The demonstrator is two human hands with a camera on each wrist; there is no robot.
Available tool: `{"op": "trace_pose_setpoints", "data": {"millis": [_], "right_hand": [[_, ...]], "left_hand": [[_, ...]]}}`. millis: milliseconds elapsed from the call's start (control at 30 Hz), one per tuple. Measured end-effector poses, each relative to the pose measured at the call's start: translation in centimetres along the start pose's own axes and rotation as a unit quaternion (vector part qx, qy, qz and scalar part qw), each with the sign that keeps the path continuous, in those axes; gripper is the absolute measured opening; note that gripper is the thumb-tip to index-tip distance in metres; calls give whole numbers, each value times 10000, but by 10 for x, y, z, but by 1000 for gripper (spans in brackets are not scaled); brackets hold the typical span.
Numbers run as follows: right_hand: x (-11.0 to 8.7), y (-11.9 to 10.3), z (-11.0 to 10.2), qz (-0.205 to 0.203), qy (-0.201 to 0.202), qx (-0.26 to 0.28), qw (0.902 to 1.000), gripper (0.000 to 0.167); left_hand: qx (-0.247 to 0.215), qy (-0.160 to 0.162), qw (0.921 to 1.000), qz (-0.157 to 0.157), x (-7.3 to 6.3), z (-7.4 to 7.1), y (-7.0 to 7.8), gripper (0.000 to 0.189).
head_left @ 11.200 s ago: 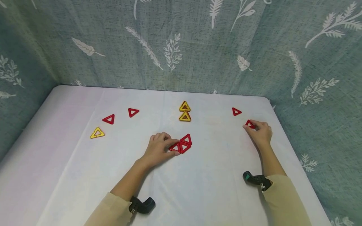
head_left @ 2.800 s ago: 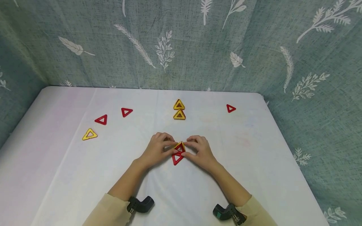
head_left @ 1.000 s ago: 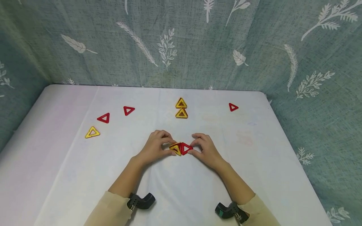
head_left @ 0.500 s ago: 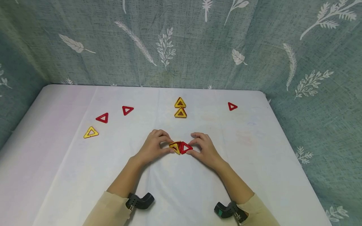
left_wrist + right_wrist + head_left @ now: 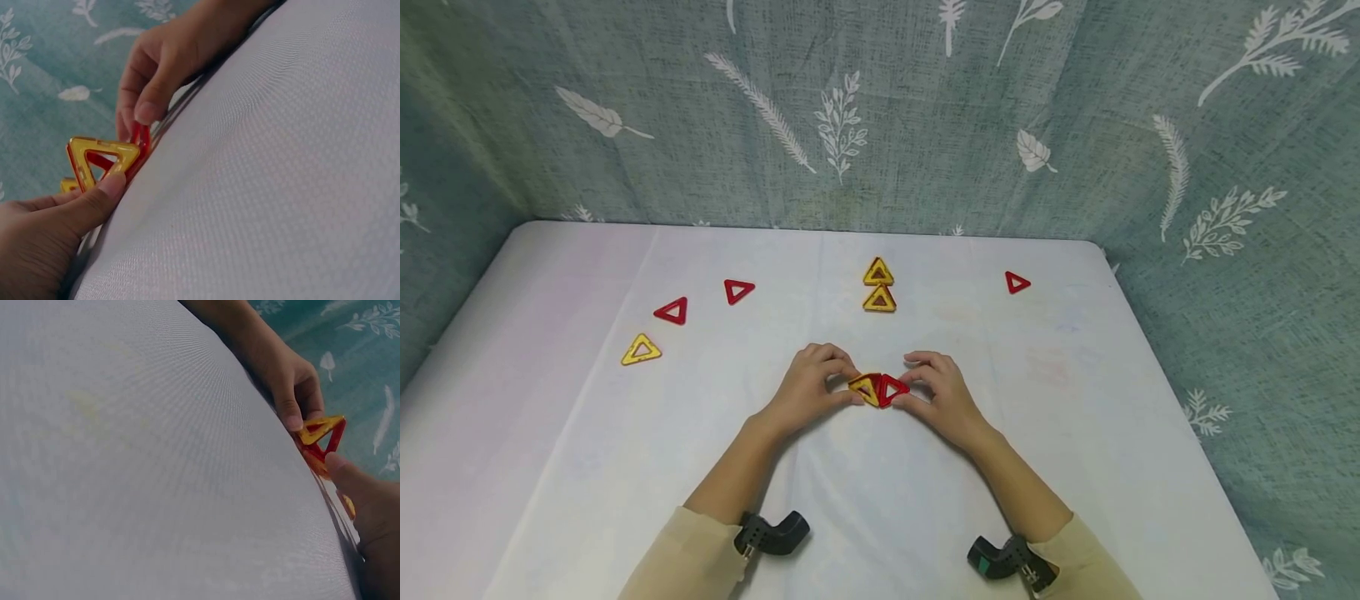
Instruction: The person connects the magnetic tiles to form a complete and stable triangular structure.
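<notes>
Near the middle of the table, triangular magnetic tiles meet in a small raised cluster between both hands. A yellow triangular magnetic tile leans upright against a red one, forming a little pyramid. My left hand pinches this leaning part from the left, thumb on the near side and fingers behind. At the pyramid's right, a red triangular tile lies low with its tip toward the right. My right hand pinches that red tile by thumb and index finger, its other fingers loosely bent. The pyramid's underside is hidden.
Two stacks of yellow-topped triangles stand tip to base behind the hands. Left of them lie two red triangles and a yellow triangle. One more red triangle lies back right. A patterned curtain borders the table.
Earlier, the right hand held a red tile far right and red tiles lay flat by the left hand. The cluster has since risen and turned, its red tile now pointing right. The last second shows little movement.
</notes>
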State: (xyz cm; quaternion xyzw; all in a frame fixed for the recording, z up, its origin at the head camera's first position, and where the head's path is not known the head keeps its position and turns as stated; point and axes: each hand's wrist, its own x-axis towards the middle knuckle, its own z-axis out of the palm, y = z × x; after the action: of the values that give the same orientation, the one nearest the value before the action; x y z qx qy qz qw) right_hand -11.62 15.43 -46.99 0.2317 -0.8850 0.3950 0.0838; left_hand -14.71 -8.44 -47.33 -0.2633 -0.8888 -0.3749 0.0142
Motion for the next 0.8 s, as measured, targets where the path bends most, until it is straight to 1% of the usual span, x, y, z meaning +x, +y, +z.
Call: {"op": "trace_pose_setpoints", "data": {"millis": [67, 167, 300, 400, 567, 700, 800], "right_hand": [[1, 1, 2, -301, 198, 126, 9993, 29], [5, 2, 7, -761, 432, 198, 9960, 30], [9, 1, 11, -1081, 395, -100, 9933, 36], [8, 1, 11, -1026, 258, -279, 9940, 41], [6, 0, 9, -783, 87, -250, 9966, 47], [6, 0, 9, -723, 73, -251, 9970, 48], [6, 0, 10, -743, 105, -330, 9966, 52]], "left_hand": [[15, -8, 10000, 37, 1, 0, 0, 30], [66, 50, 9997, 219, 1, 0, -1, 29], [67, 108, 9990, 418, 1, -1, -1, 28], [-1, 121, 9990, 434, 0, -1, -1, 26], [-142, 152, 9990, 407, -1, -1, -1, 24], [-128, 214, 9983, 520, -2, -3, 0, 23], [-70, 225, 9981, 570, -2, -3, 1, 23]]}}
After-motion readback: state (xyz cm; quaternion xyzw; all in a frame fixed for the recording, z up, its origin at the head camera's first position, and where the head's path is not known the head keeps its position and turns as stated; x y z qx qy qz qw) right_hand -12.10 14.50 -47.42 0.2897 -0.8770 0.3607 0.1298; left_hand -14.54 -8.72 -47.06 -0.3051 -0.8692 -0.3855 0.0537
